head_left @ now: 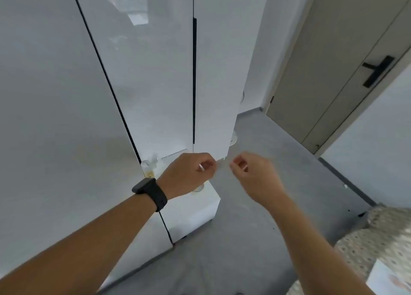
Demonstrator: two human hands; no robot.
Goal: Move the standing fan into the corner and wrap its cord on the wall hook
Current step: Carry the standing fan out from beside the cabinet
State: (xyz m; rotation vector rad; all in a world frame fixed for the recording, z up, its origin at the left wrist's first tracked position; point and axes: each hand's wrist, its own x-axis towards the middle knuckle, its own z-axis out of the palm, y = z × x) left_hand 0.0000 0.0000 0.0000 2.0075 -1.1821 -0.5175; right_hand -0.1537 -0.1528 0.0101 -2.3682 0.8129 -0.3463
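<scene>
Both the left hand [191, 172] and right hand [255, 174] have fingers curled nearly closed, pinching a blurred white cord [221, 162] between them.

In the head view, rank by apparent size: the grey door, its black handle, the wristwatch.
1. Grey door, largest by far.
2. and 3. Black handle and wristwatch look about alike; the watch is much nearer the camera, so I won't rank them.

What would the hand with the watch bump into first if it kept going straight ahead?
Probably the white cabinet corner right ahead of the left hand. Depth is hard to judge.
</scene>
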